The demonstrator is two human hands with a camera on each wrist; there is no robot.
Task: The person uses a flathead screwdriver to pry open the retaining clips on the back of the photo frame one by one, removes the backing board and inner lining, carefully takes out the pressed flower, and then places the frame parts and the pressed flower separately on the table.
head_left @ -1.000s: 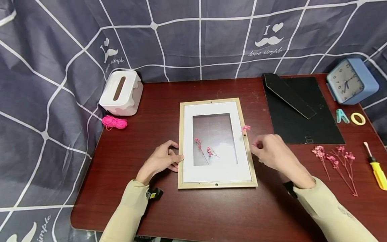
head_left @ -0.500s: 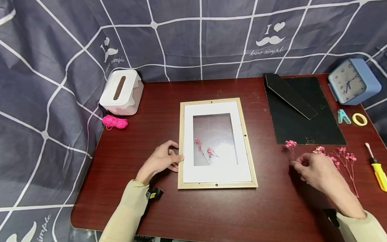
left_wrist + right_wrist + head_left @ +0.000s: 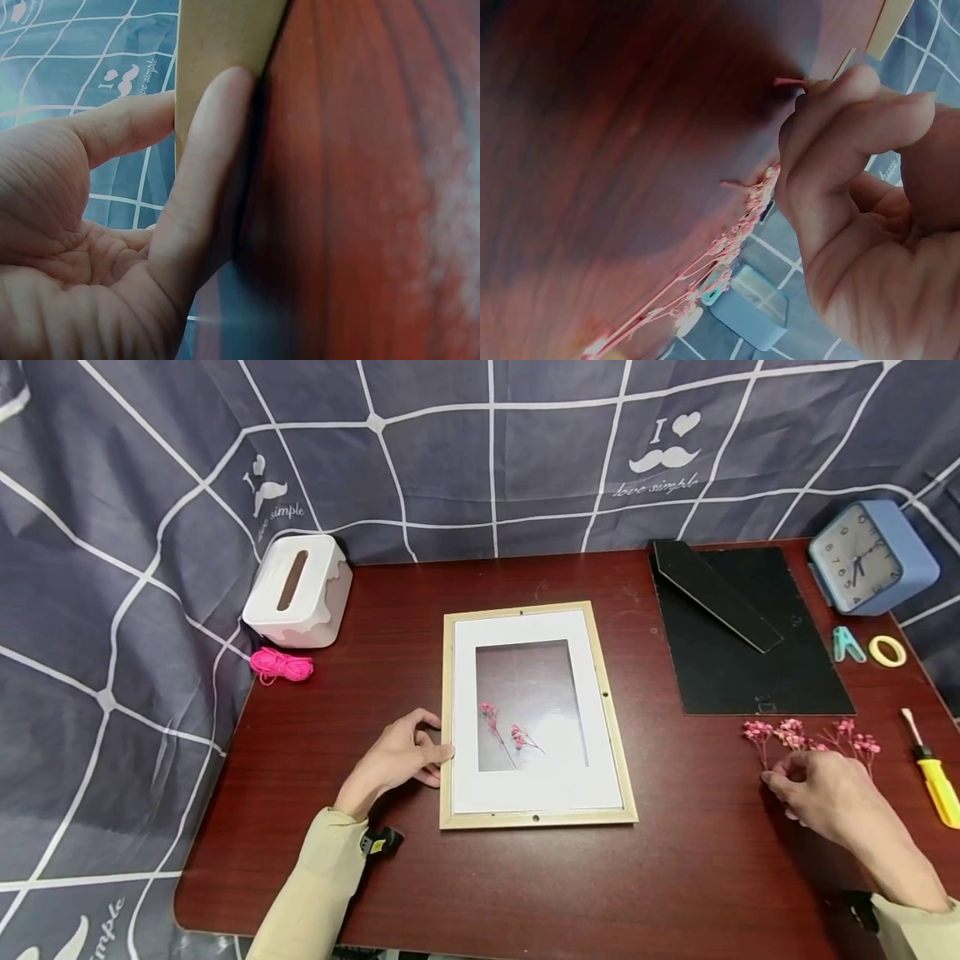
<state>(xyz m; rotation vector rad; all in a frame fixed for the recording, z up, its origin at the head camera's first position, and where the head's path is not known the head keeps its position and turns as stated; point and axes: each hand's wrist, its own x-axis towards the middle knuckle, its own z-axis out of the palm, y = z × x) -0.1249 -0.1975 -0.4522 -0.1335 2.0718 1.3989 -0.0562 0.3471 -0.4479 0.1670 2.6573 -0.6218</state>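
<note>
Head view: one pink sprig (image 3: 758, 731); your right hand (image 3: 832, 789) pinches its stem. Loose sprigs (image 3: 866, 745): just beyond that hand. Wood-toned frame (image 3: 577, 818): between your hands; your left hand (image 3: 397, 752), fingers relaxed, touches its edge. Screwdriver (image 3: 936, 781): right of your right hand.

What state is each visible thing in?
Left hand: holding wooden frame
Right hand: pinching one sprig
Wooden frame: flat, two sprigs inside
Other sprigs: lying loose
Black board: off the frame
Blue clock: upright
Tissue box: upright, nothing protruding
Pink yarn: bundled
Screwdriver: flat
Clip: flat
Yellow ring: flat
</note>
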